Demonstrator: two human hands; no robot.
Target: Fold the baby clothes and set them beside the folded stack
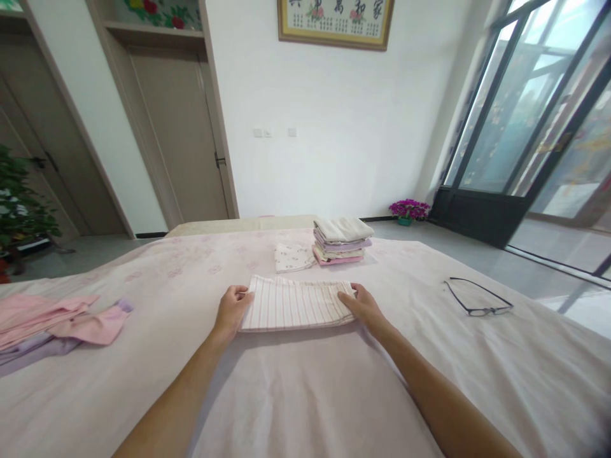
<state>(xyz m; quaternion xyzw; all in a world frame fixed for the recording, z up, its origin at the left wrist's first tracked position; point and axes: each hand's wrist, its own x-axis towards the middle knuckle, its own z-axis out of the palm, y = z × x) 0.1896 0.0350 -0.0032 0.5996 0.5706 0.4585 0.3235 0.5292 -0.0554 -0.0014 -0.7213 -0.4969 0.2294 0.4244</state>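
A folded pink-and-white striped cloth (293, 304) lies flat on the bed's pale pink sheet (305, 388) in front of me. My left hand (232, 309) grips its left end, fingers curled over the edge. At the cloth's right end my right hand (361, 303) holds the other edge, fingers closed on it. Just beyond lies a small folded floral cloth (293, 257), and next to that stands a stack of folded cloths (341, 239) in cream, lilac and pink.
Unfolded pink and lilac garments (52, 324) are heaped at the bed's left edge. Black-framed glasses (478, 297) rest on the sheet to the right. Behind the bed are doors, a white wall, a potted flower (409, 209) and glass sliding doors at the right.
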